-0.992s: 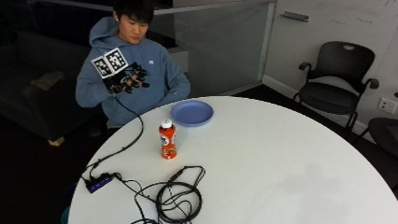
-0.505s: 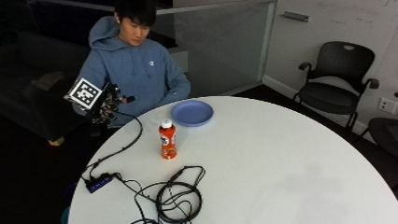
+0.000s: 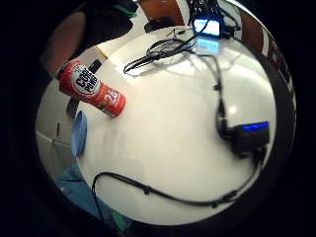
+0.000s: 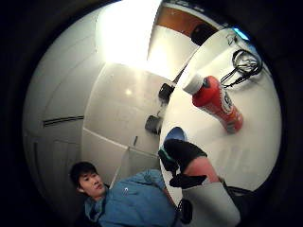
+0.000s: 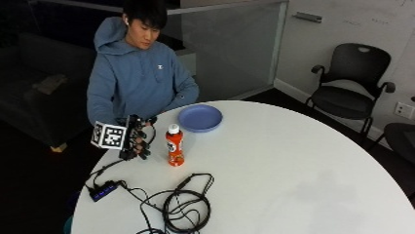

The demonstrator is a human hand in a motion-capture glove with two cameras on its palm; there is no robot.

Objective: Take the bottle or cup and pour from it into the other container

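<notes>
The orange bottle [image 5: 174, 145] stands upright on the counter [image 5: 292, 170] just near of the blue plate [image 5: 199, 117]; the gloved hand [image 5: 135, 138], left of it, fingers relaxed and empty, should probably close round its middle.

Gloved right grip [image 5: 137, 141] raised, fingers relaxed, empty.

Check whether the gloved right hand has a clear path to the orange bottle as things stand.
Probably yes. The right hand hovers at the table edge beside the upright orange bottle, with only bare tabletop between them. The blue plate sits behind the bottle, and the cable coil lies nearer the camera, both off the path.
</notes>
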